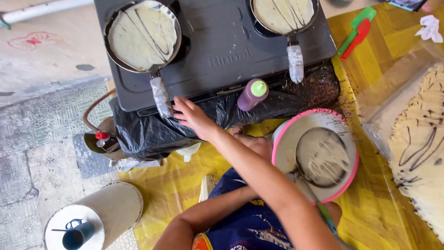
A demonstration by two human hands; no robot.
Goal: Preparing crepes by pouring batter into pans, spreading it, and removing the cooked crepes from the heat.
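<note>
Now, notes at the stove:
Right hand [192, 115]: open, fingers spread, beside the foil-wrapped handle [161, 95] of the left round metal pan [142, 34] with pale crepe, at the grey gas stove's [217, 55] front edge.
Left hand [252, 141]: grip unclear, by the pink-rimmed batter bowl [344, 127].
Technique: grasp only the wrapped handle, keeping off hot metal.

Stove [222, 51]: dark grey.
Crepes [143, 34]: pale cream, thin brown streaks.
Squeeze bottle [253, 94]: purple, green cap.
Bowl [344, 119]: pink rim, whitish inside.
Floor sheet [175, 185]: yellow.
Bag under the stove [152, 132]: glossy black.
Spatulas [356, 32]: green and red, probably plastic.
</note>
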